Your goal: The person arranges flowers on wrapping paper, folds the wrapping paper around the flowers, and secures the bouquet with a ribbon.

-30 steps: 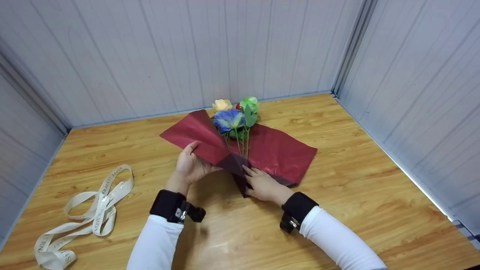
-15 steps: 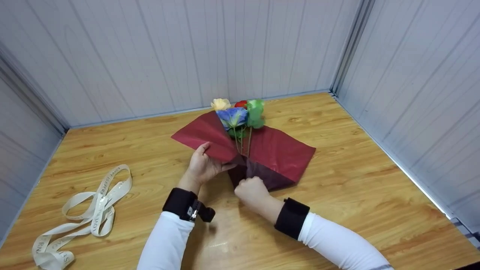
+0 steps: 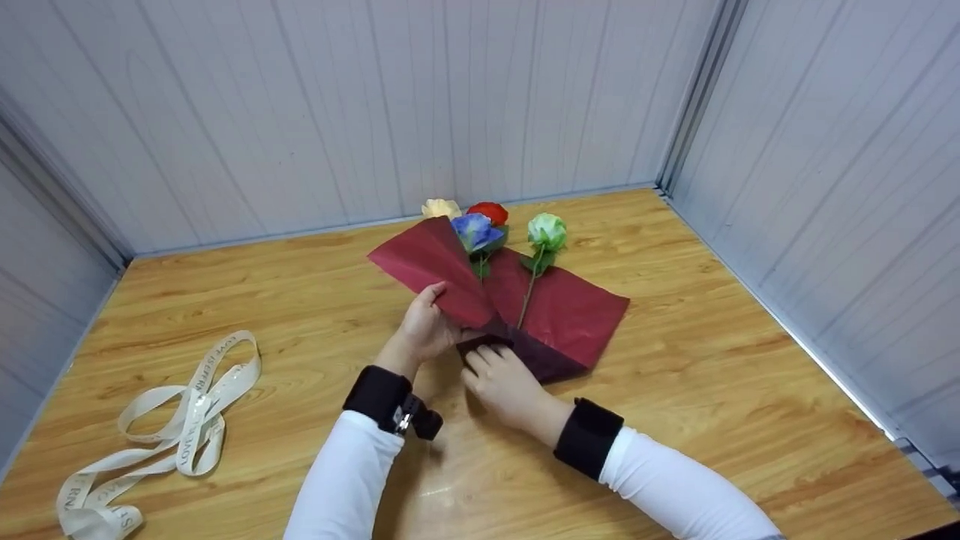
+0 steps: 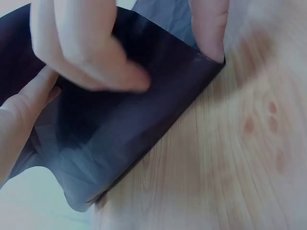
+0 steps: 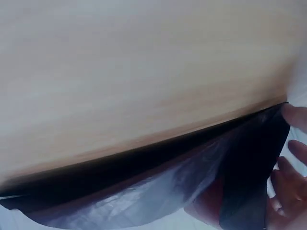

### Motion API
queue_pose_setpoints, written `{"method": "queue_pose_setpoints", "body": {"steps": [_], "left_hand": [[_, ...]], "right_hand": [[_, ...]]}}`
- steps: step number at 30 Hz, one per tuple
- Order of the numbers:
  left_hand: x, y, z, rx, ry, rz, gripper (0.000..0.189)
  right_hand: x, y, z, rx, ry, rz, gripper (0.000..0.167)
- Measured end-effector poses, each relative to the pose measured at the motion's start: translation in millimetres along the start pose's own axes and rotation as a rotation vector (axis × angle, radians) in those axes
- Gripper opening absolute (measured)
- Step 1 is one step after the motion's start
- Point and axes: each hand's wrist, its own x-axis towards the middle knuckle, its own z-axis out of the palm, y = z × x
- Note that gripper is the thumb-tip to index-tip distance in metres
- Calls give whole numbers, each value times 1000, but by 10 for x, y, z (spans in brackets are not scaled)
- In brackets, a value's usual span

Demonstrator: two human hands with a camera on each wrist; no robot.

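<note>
Dark red wrapping paper [image 3: 577, 319] lies folded around artificial flowers, its lower part showing a dark underside. My left hand [image 3: 429, 326] grips the raised left flap, thumb on the upper side. The right hand [image 3: 506, 382] has bent fingers at the paper's lower folded edge. In the left wrist view, a fingertip meets a corner of the dark paper [image 4: 129, 115], while other fingers blur above it. Above the wrap show a blue flower [image 3: 475, 231], a red flower [image 3: 489, 213], a cream flower [image 3: 440, 208] and, leaning right, a green-white flower [image 3: 547, 232]. Lower stems are hidden by paper.
A cream ribbon [image 3: 199, 409] with printed letters lies in loose loops on the wooden table [image 3: 712, 390], left of the arms. Pale panel walls [image 3: 337, 112] stand behind the table and at both sides.
The left flap has swung rightward with my left hand. My right hand moved down to the lower edge, closed into a fist, then its fingers uncurled somewhat. The green-white flower tipped right, apart from the others.
</note>
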Motion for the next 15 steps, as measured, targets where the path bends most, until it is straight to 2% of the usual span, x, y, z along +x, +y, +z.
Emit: {"method": "queue_pose_setpoints", "body": {"steps": [3,8,13,15], "left_hand": [[102,-50,65,51,4,-33,55],[258,-148,144,213,-5,-58,55],[308,-201,178,406,-20,-83,56],[292,-219,158,508,3,-59,56]], "right_hand": [[-15,19,7,48,-55,60,31],[-19,37,-14,152,-186,142,48],[-8,38,-35,257,-327,244,54],[1,41,-38,298,-392,285,56]]}}
